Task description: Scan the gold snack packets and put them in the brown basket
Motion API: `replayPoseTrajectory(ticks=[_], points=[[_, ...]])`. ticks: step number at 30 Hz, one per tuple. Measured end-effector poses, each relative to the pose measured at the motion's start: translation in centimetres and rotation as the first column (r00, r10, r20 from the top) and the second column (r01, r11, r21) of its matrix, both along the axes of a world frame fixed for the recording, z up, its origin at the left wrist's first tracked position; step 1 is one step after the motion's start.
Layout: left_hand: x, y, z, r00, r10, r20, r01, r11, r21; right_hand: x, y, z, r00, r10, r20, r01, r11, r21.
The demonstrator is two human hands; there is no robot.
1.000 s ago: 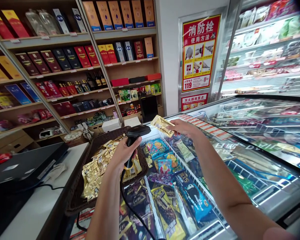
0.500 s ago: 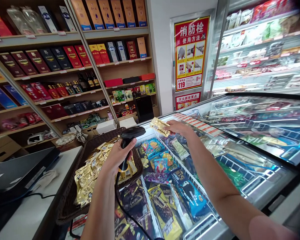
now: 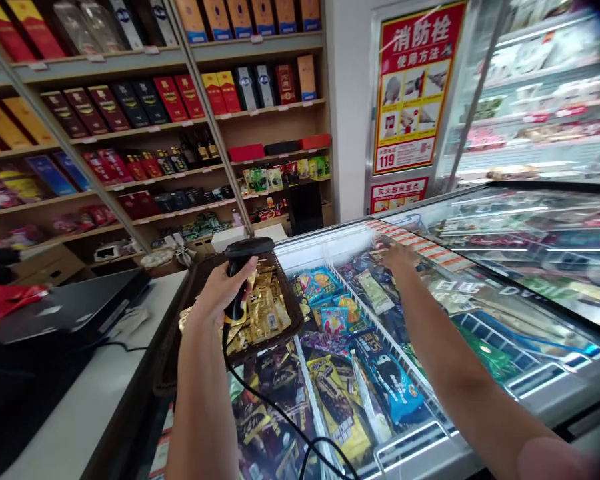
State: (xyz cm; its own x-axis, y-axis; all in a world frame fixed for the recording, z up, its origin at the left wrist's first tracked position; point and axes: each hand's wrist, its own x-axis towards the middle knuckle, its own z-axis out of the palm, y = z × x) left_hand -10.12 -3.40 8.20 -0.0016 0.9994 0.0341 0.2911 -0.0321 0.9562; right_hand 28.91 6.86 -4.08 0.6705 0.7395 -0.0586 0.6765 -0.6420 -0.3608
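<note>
Your left hand (image 3: 220, 291) is wrapped around the handle of the black scanner (image 3: 250, 247), holding it up over the brown basket (image 3: 297, 321) on the left, where the gold packets (image 3: 267, 307) lie in a loose pile. Your right hand (image 3: 396, 255) is stretched out over the far part of the open freezer (image 3: 307, 255), just left of the orange-and-white strip (image 3: 427, 250); it is blurred, so I cannot tell whether your fingers are closed on anything. The step in hand looks like handling goods one by one, scanner in one hand and the other free to carry. As I judge it, the next move calls for a steady left grip, a clear line from the scanner's head to whatever packet is offered, and care with the cord (image 3: 225, 347), which loops over the near frozen packs (image 3: 340, 410).
</note>
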Motion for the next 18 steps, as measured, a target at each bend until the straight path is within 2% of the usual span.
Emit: replayPoseTrajectory(ticks=[2,3,4,5,6,8,10,12,13,15,18], points=[[-0.7,-0.2,0.2,0.999,0.036,-0.002,-0.036,0.999,0.006,-2.0,0.0,1.0,0.992,0.02,0.124,-0.025,0.999,0.041],[-0.9,-0.4,0.3,0.999,0.053,-0.003,-0.053,0.998,0.015,-3.6,-0.2,1.7,0.979,0.076,0.19,-0.093,0.992,0.081],[-1.1,-0.4,0.4,0.998,0.066,-0.003,-0.066,0.998,0.023,-5.6,-0.5,2.5,0.954,0.172,0.246,-0.207,0.97,0.125],[-1.2,-0.5,0.4,0.997,0.071,-0.002,-0.071,0.997,0.028,-7.9,-1.1,3.3,0.913,0.304,0.271,-0.355,0.92,0.165],[-1.2,-0.6,0.4,0.998,0.07,0.004,-0.071,0.997,0.03,-10.5,-1.8,3.8,0.848,0.45,0.279,-0.512,0.831,0.216],[-1.2,-0.6,0.3,0.998,0.058,0.013,-0.058,0.998,0.027,-15.8,-3.7,4.1,0.663,0.696,0.274,-0.746,0.588,0.312],[-1.1,-0.6,0.2,0.999,0.037,0.012,-0.038,0.999,0.03,-20.3,-5.6,3.2,0.462,0.854,0.24,-0.861,0.366,0.353],[-0.8,-0.7,0.1,1.0,0.014,0.007,-0.014,0.999,0.045,-23.2,-6.9,1.7,0.307,0.93,0.2,-0.906,0.221,0.36],[-0.6,-0.7,0.1,1.0,0.002,0.003,-0.002,0.999,0.052,-24.0,-7.2,0.9,0.259,0.948,0.184,-0.918,0.182,0.352],[-0.2,-0.8,0.1,1.0,-0.019,-0.01,0.019,0.998,0.054,-24.6,-7.2,-0.2,0.207,0.967,0.147,-0.934,0.15,0.324],[0.3,-0.9,0.1,0.999,-0.042,-0.029,0.044,0.998,0.047,-24.5,-6.7,-0.3,0.217,0.968,0.125,-0.939,0.172,0.298]])
